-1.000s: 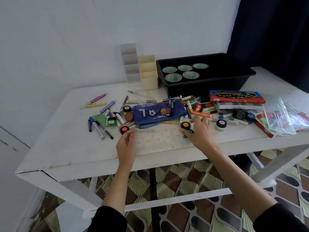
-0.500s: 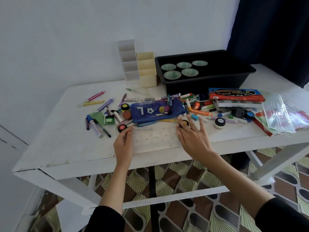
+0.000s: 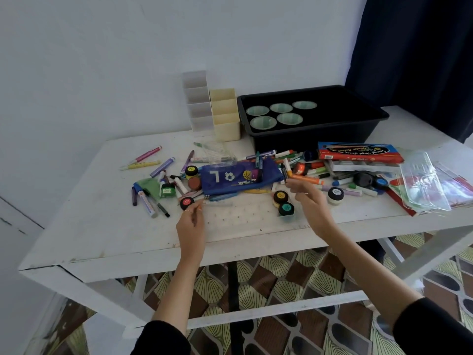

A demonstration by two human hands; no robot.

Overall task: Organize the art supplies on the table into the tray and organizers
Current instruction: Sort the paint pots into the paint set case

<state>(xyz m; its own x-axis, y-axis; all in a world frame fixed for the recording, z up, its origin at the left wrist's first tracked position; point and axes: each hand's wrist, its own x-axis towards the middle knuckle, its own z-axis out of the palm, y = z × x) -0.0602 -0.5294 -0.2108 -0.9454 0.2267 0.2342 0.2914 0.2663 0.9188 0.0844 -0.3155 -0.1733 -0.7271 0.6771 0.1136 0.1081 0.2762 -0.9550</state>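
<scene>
Head view: the left grip (image 3: 190,224) curls beside the small red-lidded paint jar (image 3: 186,202) near the white table's (image 3: 102,226) front edge; I cannot tell whether it is pinching anything. The right grip (image 3: 311,201) hovers released just beside the yellow-lidded jar (image 3: 280,196) and teal-lidded jar (image 3: 286,208). I judge it best to lift each jar upright, 1 at a time, into the black plastic tray (image 3: 314,135) at the back edge.

Only 1 letter was legible among the supplies.
The blue pouch (image 3: 240,176) in the middle of the table bore 1 large white "L", left of a football patch and a basketball patch; the small print below them was too blurred to read. The red box (image 3: 358,152) on the far right carried yellow script lettering that could not be made out. The lid labels on the paint pots (image 3: 280,196) were too small.
</scene>
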